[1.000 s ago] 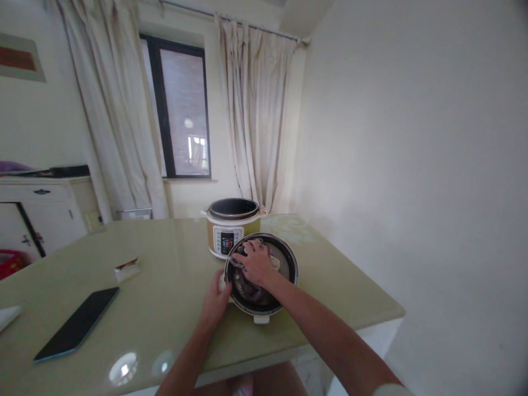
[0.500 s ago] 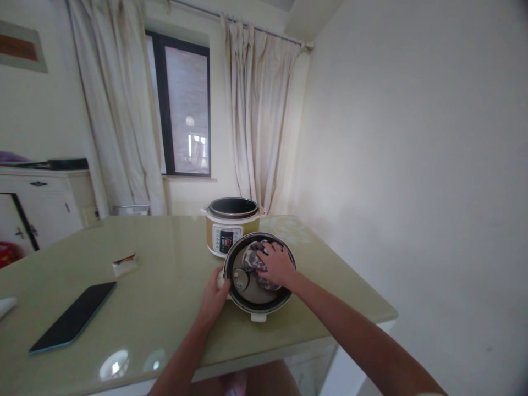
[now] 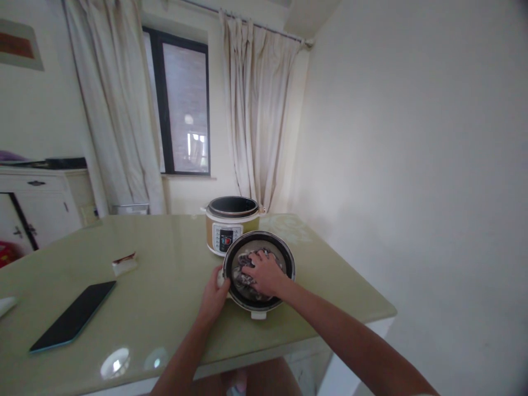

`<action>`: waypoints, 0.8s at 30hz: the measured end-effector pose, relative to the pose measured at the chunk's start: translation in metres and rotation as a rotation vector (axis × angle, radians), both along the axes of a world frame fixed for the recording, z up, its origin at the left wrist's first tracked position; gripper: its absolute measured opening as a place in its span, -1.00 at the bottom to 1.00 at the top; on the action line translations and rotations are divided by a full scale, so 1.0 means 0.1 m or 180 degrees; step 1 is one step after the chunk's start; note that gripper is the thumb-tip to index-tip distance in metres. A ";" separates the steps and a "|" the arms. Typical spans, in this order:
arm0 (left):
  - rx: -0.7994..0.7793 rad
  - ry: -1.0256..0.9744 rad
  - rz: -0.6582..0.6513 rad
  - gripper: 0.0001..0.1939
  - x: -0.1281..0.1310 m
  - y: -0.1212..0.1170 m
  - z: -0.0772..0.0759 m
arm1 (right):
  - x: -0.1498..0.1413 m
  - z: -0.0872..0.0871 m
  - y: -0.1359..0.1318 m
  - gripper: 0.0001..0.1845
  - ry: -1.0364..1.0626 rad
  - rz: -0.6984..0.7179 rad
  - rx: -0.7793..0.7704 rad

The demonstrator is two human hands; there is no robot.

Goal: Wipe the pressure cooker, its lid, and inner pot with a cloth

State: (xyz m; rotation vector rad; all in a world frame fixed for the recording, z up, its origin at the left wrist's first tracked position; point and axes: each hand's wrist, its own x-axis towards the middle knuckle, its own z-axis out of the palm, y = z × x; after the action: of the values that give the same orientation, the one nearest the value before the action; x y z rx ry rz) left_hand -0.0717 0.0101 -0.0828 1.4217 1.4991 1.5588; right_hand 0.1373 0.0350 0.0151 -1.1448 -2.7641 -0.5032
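The round pressure cooker lid (image 3: 284, 250) is held underside up over the table, its dark rim facing me. My left hand (image 3: 215, 291) grips the lid's left edge, thumb over the rim. My right hand (image 3: 264, 273) presses a crumpled grey patterned cloth (image 3: 245, 279) against the inside of the lid, fingers bent over it. Just behind the lid stands the white and gold electric pressure cooker (image 3: 216, 234), lidless, with its dark inner pot and front control panel showing.
On the pale green table (image 3: 173, 308) lie a dark tablet (image 3: 74, 316) and a small white packet (image 3: 124, 265) to the left. A white object (image 3: 6, 305) sits at the left edge. A plain wall (image 3: 412, 165) rises on the right.
My right hand and the cloth have moved left and slightly down across the inside of the lid, covering the round valve part. My left hand keeps its hold on the lid.
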 end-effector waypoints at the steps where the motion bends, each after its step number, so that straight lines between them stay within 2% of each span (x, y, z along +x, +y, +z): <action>1: 0.0000 -0.0049 -0.0008 -0.42 0.00 0.00 0.00 | 0.08 0.00 0.00 -0.55 0.0004 -0.0104 0.0013; 4: 0.0111 -0.0076 -0.0052 -0.43 0.02 0.01 0.01 | 0.23 0.02 0.08 -0.52 0.0166 -0.0617 0.0090; 7: 0.0143 -0.0016 -0.0088 -0.45 0.03 0.00 0.02 | 0.16 0.05 0.21 -0.51 0.0408 -0.0885 0.0199; 11: 0.0068 0.0063 -0.0079 -0.45 0.04 -0.02 0.01 | -0.20 0.06 0.32 -0.41 0.0718 -0.0785 0.0310; 14: 0.0019 0.0082 -0.0033 -0.45 0.03 -0.04 0.00 | -0.46 0.05 0.29 -0.38 0.0804 -0.0678 0.0306; 16: 0.0006 0.0098 0.0025 -0.45 0.02 -0.04 0.00 | -0.53 0.02 0.22 -0.42 0.0732 -0.0473 0.0301; 19: 0.0047 0.0108 0.0059 -0.46 0.01 -0.04 0.00 | -0.43 -0.05 0.09 -0.51 0.0554 -0.0147 0.0304; 21: 0.0050 0.0053 0.0079 -0.47 0.01 -0.03 0.00 | -0.27 -0.09 0.02 -0.56 0.0380 -0.0002 0.0242; 24: 0.0025 -0.0057 0.0047 -0.44 0.01 0.00 0.00 | 0.02 -0.10 -0.03 -0.53 0.0093 0.0141 0.0088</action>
State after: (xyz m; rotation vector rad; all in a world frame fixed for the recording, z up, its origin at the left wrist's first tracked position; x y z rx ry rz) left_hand -0.0709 0.0100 -0.0831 1.4005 1.4977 1.5837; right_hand 0.1397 0.0325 0.0049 -1.0739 -2.7422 -0.5139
